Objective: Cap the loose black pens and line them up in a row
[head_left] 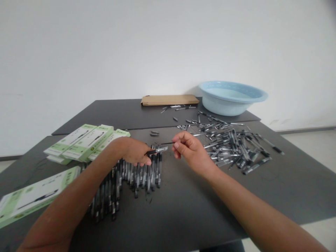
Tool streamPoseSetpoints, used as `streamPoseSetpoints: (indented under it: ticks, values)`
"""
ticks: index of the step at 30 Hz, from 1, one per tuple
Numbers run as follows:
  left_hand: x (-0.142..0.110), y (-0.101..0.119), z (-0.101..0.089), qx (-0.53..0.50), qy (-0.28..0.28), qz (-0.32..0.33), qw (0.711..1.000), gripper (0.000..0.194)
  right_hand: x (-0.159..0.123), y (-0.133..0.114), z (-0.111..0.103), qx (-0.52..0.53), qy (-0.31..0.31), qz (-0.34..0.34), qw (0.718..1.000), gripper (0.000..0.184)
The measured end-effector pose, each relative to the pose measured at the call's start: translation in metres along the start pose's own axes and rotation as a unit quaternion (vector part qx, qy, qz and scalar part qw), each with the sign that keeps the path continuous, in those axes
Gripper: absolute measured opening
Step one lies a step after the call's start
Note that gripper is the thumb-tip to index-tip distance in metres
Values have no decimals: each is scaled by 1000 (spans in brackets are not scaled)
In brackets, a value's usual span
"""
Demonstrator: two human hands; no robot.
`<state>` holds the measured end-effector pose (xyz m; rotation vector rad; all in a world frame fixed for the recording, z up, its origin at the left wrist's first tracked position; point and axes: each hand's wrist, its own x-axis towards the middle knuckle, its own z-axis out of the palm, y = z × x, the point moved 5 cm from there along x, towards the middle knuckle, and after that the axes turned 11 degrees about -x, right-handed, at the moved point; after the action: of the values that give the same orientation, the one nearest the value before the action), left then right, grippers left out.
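Observation:
My left hand (133, 151) is closed round a pen (157, 150) with a dark grip, its clear end pointing right. Facing it, my right hand (189, 150) pinches a thin dark stick (168, 143), which looks like a pen refill and points left toward the pen. The two pieces are apart. Beneath my left hand lie rows of pens (141, 175) side by side, partly hidden by the hand and forearm. To the right of my right hand spreads a loose heap of clear and black pen pieces (238, 147).
Green and white pen boxes (88, 141) are stacked at the left, with another box (39, 194) nearer. A light blue basin (223, 105) and a flat brown carton (169, 100) stand at the back. Small dark pieces (154, 133) lie mid-table; a seam crosses the dark table (178, 217) behind them.

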<state>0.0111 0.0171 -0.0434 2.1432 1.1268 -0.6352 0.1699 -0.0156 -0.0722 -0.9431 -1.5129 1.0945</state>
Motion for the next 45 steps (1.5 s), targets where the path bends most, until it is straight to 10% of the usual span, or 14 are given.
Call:
streamPoseSetpoints:
  ticks: [45]
  values:
    - [-2, 9, 6, 45, -29, -18, 998, 23, -20, -1, 17, -79, 16, -72, 994, 16]
